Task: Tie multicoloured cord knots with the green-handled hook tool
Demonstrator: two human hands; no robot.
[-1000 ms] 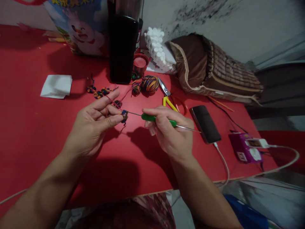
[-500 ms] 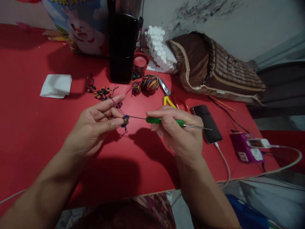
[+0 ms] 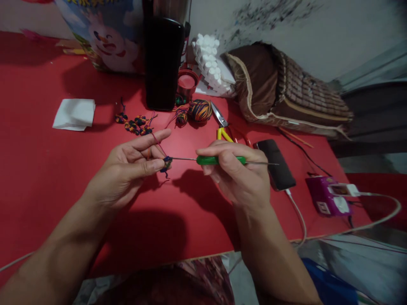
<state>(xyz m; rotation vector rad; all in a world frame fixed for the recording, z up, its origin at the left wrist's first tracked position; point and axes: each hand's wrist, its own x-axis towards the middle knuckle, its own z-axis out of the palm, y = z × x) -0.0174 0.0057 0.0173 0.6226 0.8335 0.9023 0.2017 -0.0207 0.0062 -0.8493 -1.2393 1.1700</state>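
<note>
Between thumb and fingers, my left hand (image 3: 127,167) pinches a small dark crochet piece (image 3: 167,162) with a short yarn tail hanging below it. A strand of yarn runs from the piece up over the raised index finger. My right hand (image 3: 240,173) is closed around the green handle of a crochet hook (image 3: 206,160). The hook's thin metal shaft points left and its tip meets the crochet piece, where stitches hide it. Behind the left hand lie several small multicoloured crochet pieces (image 3: 135,124). A ball of multicoloured yarn (image 3: 200,110) rests further back, beside a smaller ball (image 3: 181,116).
Scissors (image 3: 221,120) with yellow and red handles lie behind my right hand. A phone (image 3: 276,165) on a white cable and a purple power socket (image 3: 327,197) are at the right. Folded white paper (image 3: 74,114) lies left; a black phone-like object (image 3: 163,63) stands at the back.
The hook has tilted nearer to level, its rear end rising slightly. My left index finger has stretched a little further right. Both hands keep their holds.
</note>
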